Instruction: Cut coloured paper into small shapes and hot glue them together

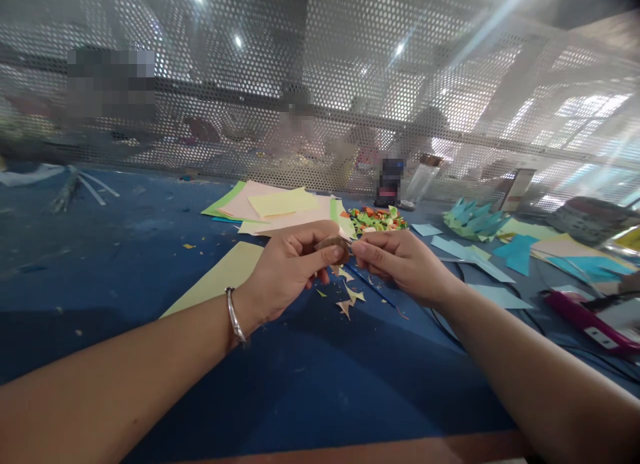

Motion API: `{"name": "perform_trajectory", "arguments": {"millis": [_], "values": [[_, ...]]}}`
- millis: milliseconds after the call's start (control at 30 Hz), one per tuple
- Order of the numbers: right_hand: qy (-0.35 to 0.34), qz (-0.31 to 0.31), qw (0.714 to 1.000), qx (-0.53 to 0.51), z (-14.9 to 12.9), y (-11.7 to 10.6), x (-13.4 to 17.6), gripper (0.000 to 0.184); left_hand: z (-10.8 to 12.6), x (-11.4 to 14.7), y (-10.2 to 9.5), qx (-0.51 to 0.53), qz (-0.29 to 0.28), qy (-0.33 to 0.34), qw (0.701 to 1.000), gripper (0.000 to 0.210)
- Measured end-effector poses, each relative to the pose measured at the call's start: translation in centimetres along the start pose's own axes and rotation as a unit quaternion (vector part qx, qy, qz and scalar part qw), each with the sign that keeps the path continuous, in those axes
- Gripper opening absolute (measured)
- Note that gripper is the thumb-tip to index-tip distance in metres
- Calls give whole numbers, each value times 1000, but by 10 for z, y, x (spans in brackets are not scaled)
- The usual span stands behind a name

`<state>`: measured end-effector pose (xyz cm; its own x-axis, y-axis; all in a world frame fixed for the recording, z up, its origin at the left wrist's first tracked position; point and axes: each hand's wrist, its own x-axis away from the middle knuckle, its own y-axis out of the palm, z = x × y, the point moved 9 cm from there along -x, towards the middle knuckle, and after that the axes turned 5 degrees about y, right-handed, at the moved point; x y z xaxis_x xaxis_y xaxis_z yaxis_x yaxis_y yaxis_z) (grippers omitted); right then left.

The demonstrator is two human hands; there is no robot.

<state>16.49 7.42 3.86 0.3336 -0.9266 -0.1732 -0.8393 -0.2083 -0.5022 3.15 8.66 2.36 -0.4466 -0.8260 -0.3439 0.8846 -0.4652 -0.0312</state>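
My left hand (287, 267), with a silver bracelet at its wrist, is closed in a pinch over the blue table (300, 391). A small curved brownish piece (336, 241) shows between its thumb and fingers; what it is I cannot make out. Fingertips of my right hand (397, 257) are pinched together just beside it, nearly touching the left fingers. Whatever they grip is hidden. Below both hands lie cream paper scraps (353, 295) with pointed edges and a thin blue stick (373, 285).
Coloured paper sheets (280, 204) and a pile of green and orange paper bits (383, 219) lie beyond my hands. To the right are a blue-green folded-paper piece (473, 219), blue paper strips (473, 257), a glass bottle (423, 182) and a magenta power strip (590, 321) with cables.
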Motion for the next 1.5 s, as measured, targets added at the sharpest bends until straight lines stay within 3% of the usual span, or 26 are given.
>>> {"name": "perform_trajectory", "arguments": {"millis": [233,467,1500], "values": [[-12,3,999,42,-4,-2,0,51,-1,0,1,3,3,-5,1000,22],[-26,12,995,100,-12,-4,1,54,7,-1,4,0,-21,35,999,26],[-32,11,990,136,-17,-6,2,57,4,-2,9,6,-78,29,997,25]]}}
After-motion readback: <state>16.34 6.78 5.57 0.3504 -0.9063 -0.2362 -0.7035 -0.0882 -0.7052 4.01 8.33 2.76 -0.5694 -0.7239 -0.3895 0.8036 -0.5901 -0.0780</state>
